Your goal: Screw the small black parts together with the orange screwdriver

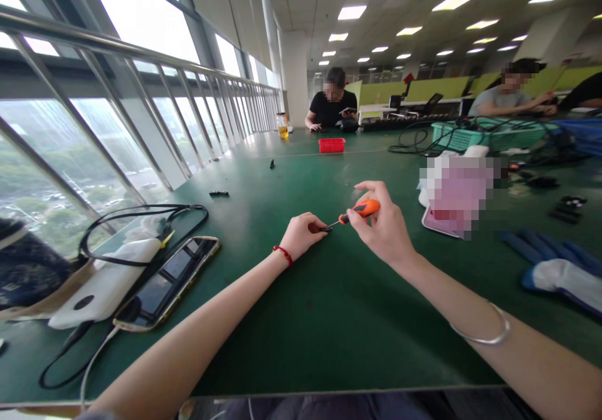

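My right hand (383, 229) is closed round the orange and black handle of a screwdriver (367, 207), its index finger raised. The thin metal shaft slants down to the left and its tip meets a small black part (325, 228) at the table. That part is pinched between the thumb and fingers of my left hand (303, 235), which rests low over the green tabletop (301, 320). Most of the part is hidden by my fingers, so its kind cannot be made out.
At left lie a phone (167, 285), a white power bank (106, 282) and black cable. Small black pieces (219, 194) and a red bin (332, 145) stand further off. On the right are a pink-screened device (458, 200), gloves (564, 276) and a green basket (489, 136). Two people sit beyond.
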Demonstrator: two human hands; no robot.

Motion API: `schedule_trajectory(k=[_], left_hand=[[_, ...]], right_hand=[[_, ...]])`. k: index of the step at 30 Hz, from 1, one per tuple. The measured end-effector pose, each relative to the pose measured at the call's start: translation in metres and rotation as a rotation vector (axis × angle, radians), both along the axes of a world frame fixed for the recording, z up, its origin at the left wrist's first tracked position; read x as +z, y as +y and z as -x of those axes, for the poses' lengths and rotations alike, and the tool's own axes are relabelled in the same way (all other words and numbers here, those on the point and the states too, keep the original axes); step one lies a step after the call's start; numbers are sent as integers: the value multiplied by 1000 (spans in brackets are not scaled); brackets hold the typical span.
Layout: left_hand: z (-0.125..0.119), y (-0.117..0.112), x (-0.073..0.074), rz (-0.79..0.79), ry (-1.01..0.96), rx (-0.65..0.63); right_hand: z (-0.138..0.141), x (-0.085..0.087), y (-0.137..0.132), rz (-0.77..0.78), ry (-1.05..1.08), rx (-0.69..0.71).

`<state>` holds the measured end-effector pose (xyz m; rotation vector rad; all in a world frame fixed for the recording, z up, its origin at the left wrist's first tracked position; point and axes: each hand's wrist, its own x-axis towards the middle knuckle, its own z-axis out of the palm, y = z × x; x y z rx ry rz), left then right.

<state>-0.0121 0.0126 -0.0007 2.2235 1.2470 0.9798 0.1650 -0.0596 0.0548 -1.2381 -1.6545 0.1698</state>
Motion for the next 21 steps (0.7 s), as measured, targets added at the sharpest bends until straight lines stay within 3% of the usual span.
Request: schedule_trajectory(k=[5, 10, 15, 21], left_hand=[[1, 1, 0, 18, -4, 5], [1, 1, -1, 14, -9, 3], [1, 1, 0, 14, -13, -4], [1, 0, 1, 1, 7, -1]], right_hand=[[-2, 5, 1, 61, -10, 13], [-5, 4, 2, -7, 27, 60], [-2, 3, 0, 46, -3, -16], [0, -1, 0, -38, 16, 67]])
